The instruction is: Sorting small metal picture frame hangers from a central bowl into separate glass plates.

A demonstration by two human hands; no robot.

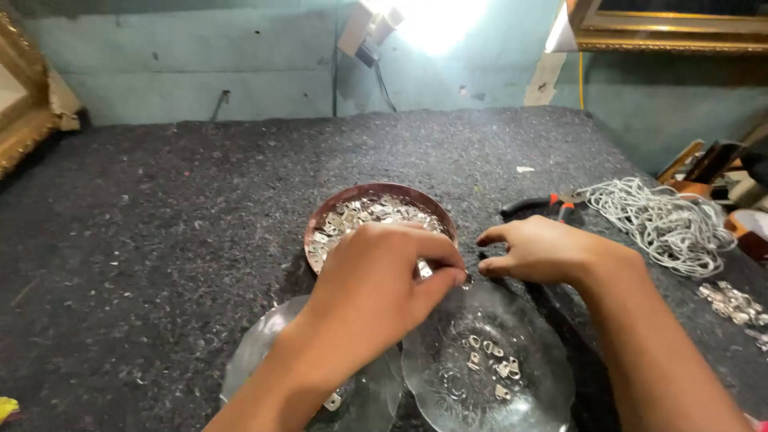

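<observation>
My left hand [376, 276] reaches over the near rim of a brown bowl [320, 220] heaped with small silver metal hangers [360, 212]. Its thumb and fingers pinch one small metal piece [425, 270]. My right hand [540, 250] rests on the dark felt table just right of the bowl, fingers curled toward the left hand, and whether it holds anything is hidden. Below the hands a clear glass plate [448, 384] carries several metal pieces [492, 364]. A second glass plate [252, 356] lies partly under my left forearm.
A bundle of white cord [668, 220] lies at the right, with red-handled pliers [544, 204] beside it. A small pile of metal pieces [732, 302] sits at the right edge. Gilded picture frames [20, 120] lean at the far left and top right [680, 28].
</observation>
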